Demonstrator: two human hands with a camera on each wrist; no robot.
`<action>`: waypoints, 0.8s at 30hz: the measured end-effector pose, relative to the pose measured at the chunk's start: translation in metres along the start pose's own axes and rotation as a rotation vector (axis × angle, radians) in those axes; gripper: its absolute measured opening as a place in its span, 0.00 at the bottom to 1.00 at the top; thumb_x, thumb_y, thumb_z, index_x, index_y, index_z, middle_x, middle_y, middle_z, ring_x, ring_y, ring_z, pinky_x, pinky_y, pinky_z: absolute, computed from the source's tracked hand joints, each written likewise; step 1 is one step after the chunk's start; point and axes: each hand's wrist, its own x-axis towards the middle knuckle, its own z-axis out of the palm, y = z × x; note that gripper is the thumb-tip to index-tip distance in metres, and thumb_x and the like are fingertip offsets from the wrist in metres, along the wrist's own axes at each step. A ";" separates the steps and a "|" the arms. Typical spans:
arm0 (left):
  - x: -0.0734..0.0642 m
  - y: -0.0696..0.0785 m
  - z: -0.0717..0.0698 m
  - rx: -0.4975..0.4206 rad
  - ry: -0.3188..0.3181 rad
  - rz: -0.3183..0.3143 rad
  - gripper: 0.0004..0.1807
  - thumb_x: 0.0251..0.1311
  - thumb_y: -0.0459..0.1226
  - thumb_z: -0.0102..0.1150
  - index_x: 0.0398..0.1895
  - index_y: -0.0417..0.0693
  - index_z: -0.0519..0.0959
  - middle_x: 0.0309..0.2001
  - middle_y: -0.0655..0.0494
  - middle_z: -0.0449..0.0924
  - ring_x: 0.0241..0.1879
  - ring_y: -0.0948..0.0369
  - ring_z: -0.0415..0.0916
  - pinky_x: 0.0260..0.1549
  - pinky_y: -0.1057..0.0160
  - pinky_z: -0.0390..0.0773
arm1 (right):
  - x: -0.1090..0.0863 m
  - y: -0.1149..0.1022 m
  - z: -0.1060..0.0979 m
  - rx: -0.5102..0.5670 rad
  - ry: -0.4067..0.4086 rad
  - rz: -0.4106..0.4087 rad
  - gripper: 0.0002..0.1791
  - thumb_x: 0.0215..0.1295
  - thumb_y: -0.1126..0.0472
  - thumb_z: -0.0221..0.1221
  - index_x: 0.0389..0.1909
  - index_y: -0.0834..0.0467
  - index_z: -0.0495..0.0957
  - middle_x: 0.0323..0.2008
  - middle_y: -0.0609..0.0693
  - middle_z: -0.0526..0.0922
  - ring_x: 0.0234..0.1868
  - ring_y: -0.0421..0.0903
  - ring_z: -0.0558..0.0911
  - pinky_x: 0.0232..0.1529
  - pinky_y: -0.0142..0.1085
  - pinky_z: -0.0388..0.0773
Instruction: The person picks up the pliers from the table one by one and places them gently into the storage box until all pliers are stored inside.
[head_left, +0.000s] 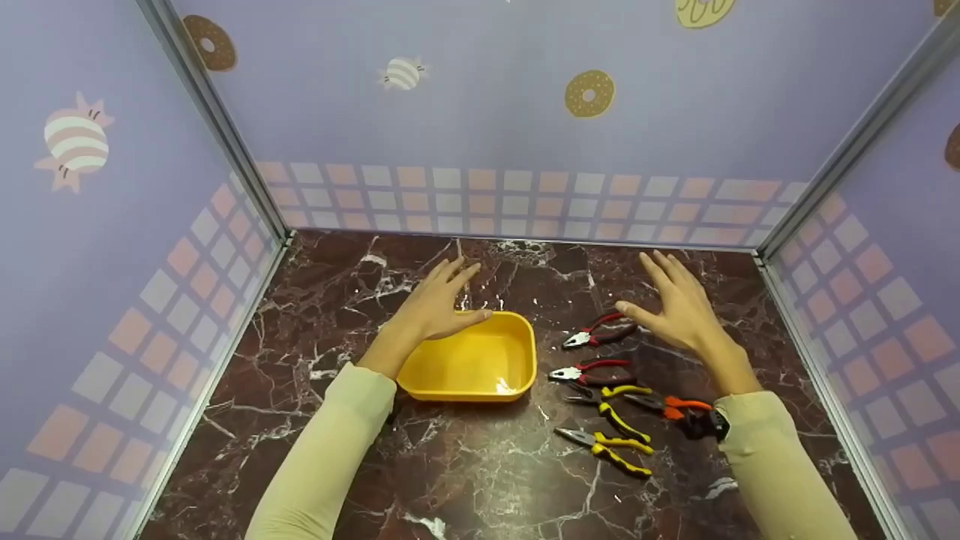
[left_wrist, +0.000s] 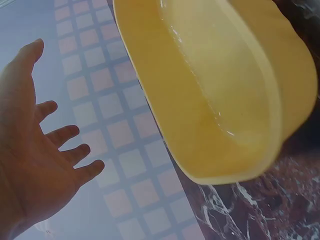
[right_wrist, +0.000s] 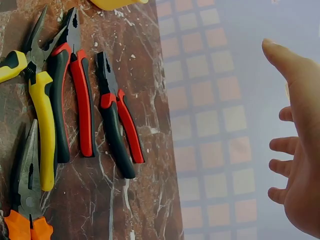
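- Left hand [head_left: 435, 307]: spread, holding nothing; hides the yellow box's [head_left: 465, 396] far-left corner.
- Right hand [head_left: 677, 307]: fingers extended, grip empty.
- Orange pliers [head_left: 673, 411]: we cannot trace the near handle's end.

Before me, lilac panels [head_left: 487, 112] are lining the bench's [head_left: 427, 480] far, left and right edges, showing doughnuts [head_left: 574, 96], striped sweets [head_left: 76, 141] and pink-and-white squares [head_left: 517, 203]. Grey metal posts [head_left: 213, 112] are rising from both far corners. Light is glinting off the dark, white-veined top [head_left: 487, 472].
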 end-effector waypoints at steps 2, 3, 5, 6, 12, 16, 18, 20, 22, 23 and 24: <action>-0.002 -0.005 0.000 0.000 0.001 -0.004 0.53 0.65 0.73 0.56 0.87 0.66 0.52 0.87 0.52 0.43 0.84 0.46 0.40 0.77 0.34 0.51 | 0.000 0.001 0.001 0.008 0.001 -0.006 0.54 0.69 0.30 0.62 0.87 0.49 0.52 0.84 0.60 0.52 0.83 0.66 0.47 0.75 0.74 0.46; -0.004 -0.007 0.001 -0.002 0.004 -0.005 0.53 0.65 0.72 0.57 0.87 0.65 0.52 0.86 0.51 0.43 0.84 0.45 0.41 0.77 0.34 0.51 | -0.001 0.001 0.001 0.011 0.005 -0.010 0.53 0.70 0.30 0.62 0.86 0.49 0.52 0.84 0.61 0.52 0.83 0.66 0.47 0.75 0.74 0.46; -0.007 -0.012 0.001 -0.004 0.006 -0.011 0.53 0.65 0.71 0.57 0.87 0.63 0.53 0.86 0.50 0.44 0.84 0.44 0.41 0.78 0.35 0.51 | -0.001 0.002 0.002 0.013 0.004 -0.015 0.53 0.70 0.30 0.61 0.86 0.50 0.52 0.84 0.61 0.52 0.83 0.67 0.48 0.75 0.75 0.46; -0.009 -0.015 0.002 -0.002 0.005 -0.017 0.52 0.66 0.71 0.57 0.87 0.63 0.53 0.86 0.49 0.44 0.84 0.44 0.41 0.78 0.35 0.51 | -0.002 0.003 0.003 0.012 0.002 -0.014 0.53 0.70 0.30 0.61 0.86 0.50 0.52 0.84 0.61 0.52 0.83 0.67 0.48 0.74 0.75 0.46; -0.021 -0.030 0.003 -0.007 -0.009 -0.037 0.51 0.68 0.69 0.58 0.87 0.63 0.52 0.86 0.47 0.45 0.84 0.43 0.42 0.78 0.34 0.50 | -0.005 0.007 0.008 0.002 -0.014 0.012 0.53 0.71 0.30 0.60 0.87 0.50 0.51 0.84 0.62 0.52 0.82 0.69 0.49 0.73 0.76 0.47; -0.029 -0.038 0.003 -0.018 -0.009 -0.042 0.51 0.68 0.68 0.57 0.87 0.62 0.53 0.85 0.45 0.47 0.83 0.41 0.43 0.77 0.33 0.51 | -0.008 0.010 0.012 0.003 -0.007 0.015 0.53 0.71 0.30 0.60 0.86 0.51 0.53 0.83 0.62 0.53 0.82 0.69 0.51 0.72 0.76 0.50; -0.032 -0.042 0.004 -0.033 -0.004 -0.046 0.50 0.69 0.68 0.57 0.87 0.62 0.53 0.85 0.44 0.48 0.83 0.41 0.44 0.76 0.32 0.53 | -0.009 0.012 0.014 0.002 0.002 0.011 0.52 0.71 0.31 0.61 0.86 0.52 0.53 0.83 0.63 0.54 0.81 0.70 0.52 0.72 0.76 0.51; -0.035 -0.047 0.004 -0.049 0.008 -0.049 0.50 0.69 0.67 0.58 0.87 0.60 0.53 0.85 0.44 0.49 0.83 0.41 0.46 0.76 0.32 0.55 | -0.010 0.013 0.015 0.001 0.011 0.010 0.52 0.71 0.31 0.61 0.86 0.53 0.54 0.82 0.63 0.55 0.81 0.70 0.53 0.72 0.75 0.52; -0.038 -0.051 0.005 -0.060 0.023 -0.050 0.50 0.69 0.66 0.59 0.87 0.59 0.54 0.84 0.43 0.50 0.82 0.41 0.48 0.76 0.32 0.55 | -0.010 0.013 0.017 0.001 0.015 0.007 0.53 0.71 0.31 0.61 0.86 0.53 0.54 0.82 0.64 0.55 0.80 0.70 0.54 0.72 0.75 0.53; -0.039 -0.053 0.005 -0.064 0.029 -0.052 0.50 0.69 0.66 0.59 0.87 0.59 0.54 0.84 0.43 0.50 0.82 0.41 0.48 0.76 0.33 0.55 | -0.011 0.013 0.017 0.002 0.016 0.005 0.53 0.71 0.31 0.62 0.86 0.53 0.54 0.82 0.64 0.56 0.80 0.71 0.54 0.71 0.75 0.53; -0.041 -0.055 0.006 -0.069 0.032 -0.053 0.50 0.69 0.66 0.59 0.87 0.59 0.54 0.84 0.43 0.50 0.82 0.42 0.49 0.76 0.34 0.56 | -0.011 0.014 0.018 0.006 0.016 0.003 0.52 0.71 0.31 0.62 0.86 0.53 0.54 0.82 0.64 0.56 0.80 0.71 0.54 0.71 0.76 0.53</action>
